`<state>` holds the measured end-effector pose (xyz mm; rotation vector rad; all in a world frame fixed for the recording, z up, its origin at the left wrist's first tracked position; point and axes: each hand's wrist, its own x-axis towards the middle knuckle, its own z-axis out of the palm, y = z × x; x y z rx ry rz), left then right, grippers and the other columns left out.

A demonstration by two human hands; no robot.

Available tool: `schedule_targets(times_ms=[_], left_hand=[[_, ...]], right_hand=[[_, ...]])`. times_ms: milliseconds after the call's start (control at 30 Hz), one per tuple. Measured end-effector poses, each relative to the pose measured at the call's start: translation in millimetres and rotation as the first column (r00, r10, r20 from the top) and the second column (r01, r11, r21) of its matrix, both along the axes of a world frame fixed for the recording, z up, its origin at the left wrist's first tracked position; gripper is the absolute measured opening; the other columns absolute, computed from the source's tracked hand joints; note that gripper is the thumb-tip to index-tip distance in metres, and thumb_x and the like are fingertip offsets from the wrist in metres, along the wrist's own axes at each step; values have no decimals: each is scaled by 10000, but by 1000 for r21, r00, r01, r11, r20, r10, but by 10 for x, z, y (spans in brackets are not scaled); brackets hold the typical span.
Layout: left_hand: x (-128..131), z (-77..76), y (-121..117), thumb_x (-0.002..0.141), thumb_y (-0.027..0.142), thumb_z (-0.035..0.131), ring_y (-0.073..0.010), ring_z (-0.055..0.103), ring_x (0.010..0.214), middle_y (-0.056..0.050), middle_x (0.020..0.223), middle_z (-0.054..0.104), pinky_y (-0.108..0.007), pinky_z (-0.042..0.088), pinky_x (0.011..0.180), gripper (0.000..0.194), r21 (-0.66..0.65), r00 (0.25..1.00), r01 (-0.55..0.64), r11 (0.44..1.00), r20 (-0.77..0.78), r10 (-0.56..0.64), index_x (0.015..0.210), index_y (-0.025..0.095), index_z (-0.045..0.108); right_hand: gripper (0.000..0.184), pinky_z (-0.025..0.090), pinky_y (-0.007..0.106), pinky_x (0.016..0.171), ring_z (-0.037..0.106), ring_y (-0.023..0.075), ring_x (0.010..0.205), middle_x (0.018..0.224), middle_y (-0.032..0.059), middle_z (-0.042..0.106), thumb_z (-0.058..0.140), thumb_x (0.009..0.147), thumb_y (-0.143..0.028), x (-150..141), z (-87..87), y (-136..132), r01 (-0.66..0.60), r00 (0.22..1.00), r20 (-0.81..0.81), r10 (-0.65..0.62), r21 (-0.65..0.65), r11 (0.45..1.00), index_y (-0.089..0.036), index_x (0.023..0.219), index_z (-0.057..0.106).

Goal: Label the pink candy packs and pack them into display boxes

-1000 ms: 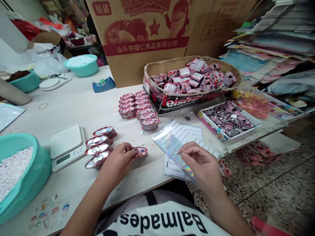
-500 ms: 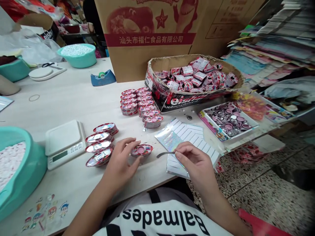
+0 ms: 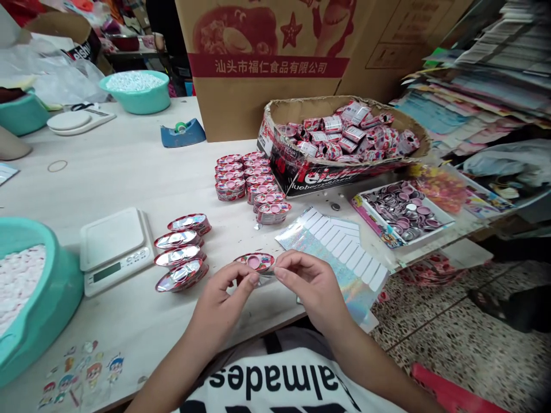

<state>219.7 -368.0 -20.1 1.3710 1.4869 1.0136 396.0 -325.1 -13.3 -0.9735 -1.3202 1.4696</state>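
Observation:
A small oval candy tin (image 3: 255, 261) with a pink round cap stands just beyond my fingertips. My left hand (image 3: 228, 292) is closed in a pinch at its near left side. My right hand (image 3: 312, 284) pinches the other end of a thin silvery sticker strip (image 3: 270, 271) at the tin's near right; the strip runs between both hands and is mostly hidden by fingers. To the right lies a holographic sticker sheet (image 3: 316, 238) with white strip-shaped gaps. Several tins with mirror-like tops (image 3: 179, 255) stand in a row to the left.
More pink-capped tins (image 3: 252, 180) stand in two rows by a cardboard box (image 3: 331, 178) of empty tin bodies. A shallow tray (image 3: 365, 221) holds round caps. At left are a white scale (image 3: 114, 238) and a turquoise basin (image 3: 60, 287). A blue tape dispenser (image 3: 185, 135) sits farther back.
My right hand has moved left to the tin, bringing the strip with it. My left hand has gone from spread fingers to a pinch. The sticker sheet has shifted slightly towards me.

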Motion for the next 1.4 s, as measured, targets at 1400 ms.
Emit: schedule_targets(times_ms=[1400], left_hand=[[-85,-337,446,867,470,509,-258,621,1136,-114,1216,671,-425,485,1003,446,-121,994,58,991,-87,-69,1197,189,615]], right_hand=[[115,521,327,718,639,213,852,866,35,668,609,746,-268,-255,-431,403,-99,960,242,142,-181,979,-191,828,635]])
